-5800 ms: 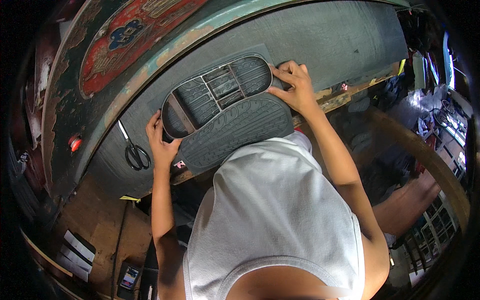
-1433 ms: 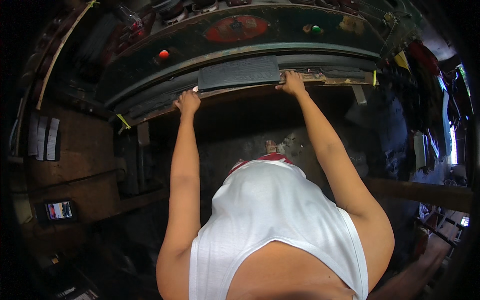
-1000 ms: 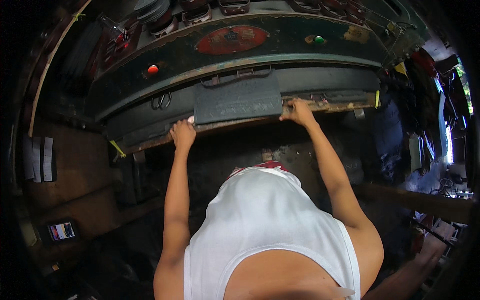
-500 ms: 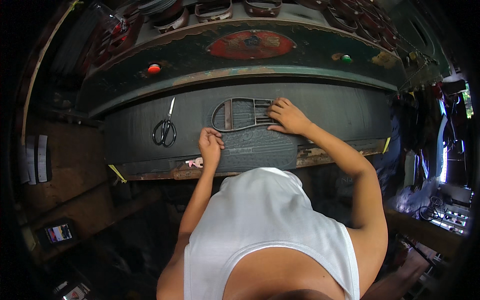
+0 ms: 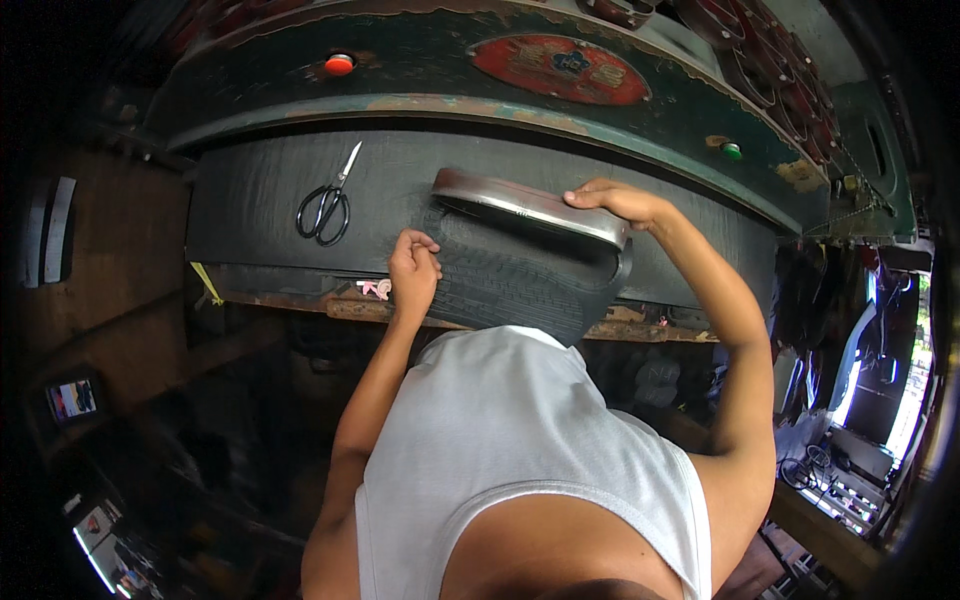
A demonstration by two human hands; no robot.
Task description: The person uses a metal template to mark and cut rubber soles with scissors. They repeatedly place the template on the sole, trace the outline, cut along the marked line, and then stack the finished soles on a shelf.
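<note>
My right hand [image 5: 622, 203] grips the right part of a sole-shaped cutting die [image 5: 530, 208], thumb along its upper side. The die is a metal band, shiny along one edge and reddish-brown along the other. It stands tilted up over a dark rubber sheet [image 5: 530, 290] with an embossed pattern. Beside the sheet's left edge, my left hand [image 5: 414, 270] is closed with curled fingers; anything inside them is hidden. Black-handled scissors [image 5: 341, 184] lie on the dark work surface [image 5: 250, 180] left of the hands, blades pointing away.
Across the far side runs a worn green press beam [image 5: 420, 60] with a red oval plate [image 5: 560, 68], a red button [image 5: 339, 64] and a green button [image 5: 731, 151]. More dies [image 5: 745, 65] are stacked behind it. A small pink item [image 5: 376, 289] sits at the near edge.
My right hand has lifted and tilted the die off the rubber sheet, moving right. My left hand stays by the sheet's edge. The whole view has turned slightly.
</note>
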